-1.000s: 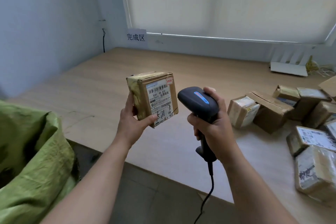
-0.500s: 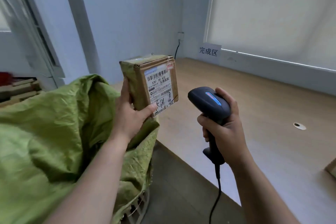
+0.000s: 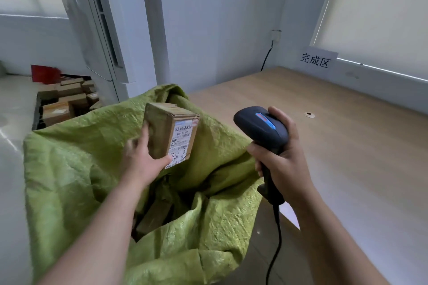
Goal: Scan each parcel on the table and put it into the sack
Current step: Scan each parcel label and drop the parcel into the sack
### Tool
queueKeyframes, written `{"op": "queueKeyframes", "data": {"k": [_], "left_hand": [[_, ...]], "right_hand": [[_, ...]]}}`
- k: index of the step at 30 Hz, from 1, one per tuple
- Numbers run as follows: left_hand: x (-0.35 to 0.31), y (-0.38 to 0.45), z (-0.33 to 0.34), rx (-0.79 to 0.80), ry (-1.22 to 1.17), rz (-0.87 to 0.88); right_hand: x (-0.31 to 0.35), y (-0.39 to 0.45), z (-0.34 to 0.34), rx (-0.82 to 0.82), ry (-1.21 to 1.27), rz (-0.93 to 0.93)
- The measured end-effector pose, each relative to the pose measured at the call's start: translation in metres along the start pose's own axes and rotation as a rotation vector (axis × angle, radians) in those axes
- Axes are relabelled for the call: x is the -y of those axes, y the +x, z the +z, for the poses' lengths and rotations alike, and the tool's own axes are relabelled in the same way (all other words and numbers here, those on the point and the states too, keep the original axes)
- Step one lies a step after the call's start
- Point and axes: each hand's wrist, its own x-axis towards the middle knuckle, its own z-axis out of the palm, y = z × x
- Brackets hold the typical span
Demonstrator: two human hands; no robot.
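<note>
My left hand [image 3: 141, 159] grips a small brown cardboard parcel [image 3: 170, 133] with a white barcode label, holding it above the open mouth of the green woven sack [image 3: 76, 169]. Cardboard parcels [image 3: 154, 214] lie inside the sack, down in its dark opening. To the right, my right hand [image 3: 283, 162] grips the handle of a black barcode scanner [image 3: 259, 127], whose head points left toward the parcel. The scanner's black cable [image 3: 275, 245] hangs down from the handle.
The wooden table [image 3: 347, 146] stretches to the right of the sack, with a paper sign [image 3: 316, 60] on the wall behind it. A crate of cardboard boxes [image 3: 64, 102] sits on the floor at the far left, behind the sack.
The view has swung left from the table to the sack. My left hand has carried the parcel left and down over the sack's mouth. My right hand keeps the scanner.
</note>
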Motion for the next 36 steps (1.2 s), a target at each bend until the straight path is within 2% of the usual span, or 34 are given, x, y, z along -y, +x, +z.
{"op": "queueKeyframes", "data": {"k": [5,11,16,22,28,36], "left_hand": [[0.033,0.01,0.019,0.112,0.198,-0.071],[0.038,0.016,0.039,0.164,0.128,-0.137],[0.014,0.022,0.045,0.115,-0.013,-0.027],[-0.034,0.018,0.054,0.023,-0.143,0.191],[-0.086,-0.003,0.065,0.042,-0.265,0.39],[-0.161,-0.079,0.08,0.145,-0.261,0.502]], "right_hand": [[-0.011,0.021,0.021,0.033,-0.005,0.036],[-0.024,0.026,0.029,0.072,-0.017,0.082],[-0.026,0.024,0.019,0.041,-0.029,0.096],[-0.021,0.011,-0.003,-0.01,-0.052,0.116],[-0.008,-0.016,-0.041,-0.113,-0.14,0.134],[0.034,-0.079,-0.114,-0.209,-0.19,0.105]]}}
